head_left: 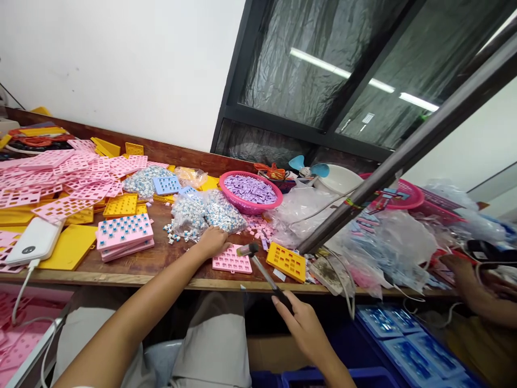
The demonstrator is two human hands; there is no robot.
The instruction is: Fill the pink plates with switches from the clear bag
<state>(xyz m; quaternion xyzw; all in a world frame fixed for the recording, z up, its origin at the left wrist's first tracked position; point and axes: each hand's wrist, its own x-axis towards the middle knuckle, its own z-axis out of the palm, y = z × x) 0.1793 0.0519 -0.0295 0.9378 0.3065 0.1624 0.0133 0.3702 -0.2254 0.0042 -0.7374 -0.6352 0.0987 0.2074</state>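
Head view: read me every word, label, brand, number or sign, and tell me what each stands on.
No text can be read for certain.
White device: dark oval, any digits too small to read.
Window: small pale patch, perhaps a label or reflection, unreadable.
Hammer and pink board under it: no lettering visible.

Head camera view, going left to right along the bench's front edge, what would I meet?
White device, stacked pink panels, single pink panel by the left hand, yellow panel with square openings.
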